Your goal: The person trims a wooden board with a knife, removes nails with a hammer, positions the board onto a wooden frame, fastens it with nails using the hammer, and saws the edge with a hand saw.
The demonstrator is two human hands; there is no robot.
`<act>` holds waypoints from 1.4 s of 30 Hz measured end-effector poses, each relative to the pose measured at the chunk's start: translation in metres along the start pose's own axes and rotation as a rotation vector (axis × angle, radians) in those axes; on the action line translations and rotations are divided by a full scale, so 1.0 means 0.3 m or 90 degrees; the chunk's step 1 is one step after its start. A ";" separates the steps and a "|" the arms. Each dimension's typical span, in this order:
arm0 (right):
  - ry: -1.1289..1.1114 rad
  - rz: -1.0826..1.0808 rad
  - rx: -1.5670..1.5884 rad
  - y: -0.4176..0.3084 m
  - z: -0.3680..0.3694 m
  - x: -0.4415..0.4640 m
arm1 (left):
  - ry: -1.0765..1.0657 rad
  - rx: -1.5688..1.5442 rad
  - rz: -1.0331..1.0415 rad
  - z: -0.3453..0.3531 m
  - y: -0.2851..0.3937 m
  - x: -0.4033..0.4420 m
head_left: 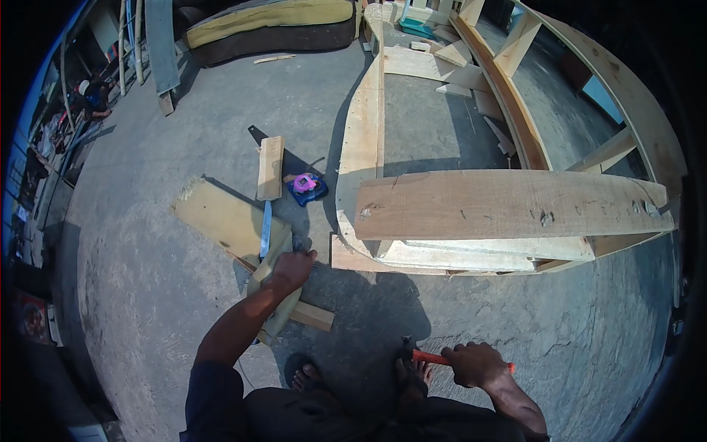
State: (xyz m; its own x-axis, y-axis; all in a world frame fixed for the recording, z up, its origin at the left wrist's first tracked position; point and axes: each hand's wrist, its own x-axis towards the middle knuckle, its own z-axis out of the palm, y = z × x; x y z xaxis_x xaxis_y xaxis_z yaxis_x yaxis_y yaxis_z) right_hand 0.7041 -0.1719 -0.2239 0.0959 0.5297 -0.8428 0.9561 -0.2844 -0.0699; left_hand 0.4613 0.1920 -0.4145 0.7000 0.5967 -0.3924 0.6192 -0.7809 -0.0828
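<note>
My right hand (479, 364) is wrapped round the orange handle of a hammer (434, 357), whose dark head is low, near my foot. My left hand (293, 269) is closed over the edge of a bent tan sheet (274, 295); what its fingers grip is hidden. Close to that hand a blue-grey metal strip (266, 228), possibly a saw blade, lies across the sheet. Beyond it are a short wood block (271, 168) and a pink tape measure (303, 183) on a dark blue item (313, 193). A wood offcut (313, 317) sticks out from under the sheet.
A large curved wooden frame (361, 132) stands ahead and to the right, with a broad plank (501, 205) across its near end. At the back lies a yellow and brown cushion (272, 29). A person (94, 96) is at the far left. Concrete floor (147, 295) surrounds my feet.
</note>
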 end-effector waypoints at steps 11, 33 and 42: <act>0.049 -0.071 0.044 -0.041 0.038 -0.060 | 0.148 0.093 0.180 0.136 0.037 0.070; 0.101 -0.003 0.272 0.165 0.119 -0.167 | 0.304 0.174 0.314 0.278 -0.026 0.158; 0.129 0.027 0.221 0.235 0.221 -0.145 | 0.260 0.096 0.176 0.314 -0.043 0.221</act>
State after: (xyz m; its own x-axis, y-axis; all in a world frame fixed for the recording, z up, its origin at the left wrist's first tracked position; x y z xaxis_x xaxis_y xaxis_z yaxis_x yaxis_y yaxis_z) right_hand 0.7490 -0.2679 -0.2276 0.2193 0.6484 -0.7290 0.8031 -0.5443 -0.2425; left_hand 0.4663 0.2242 -0.5258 0.9311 0.3636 -0.0304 0.3537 -0.9199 -0.1694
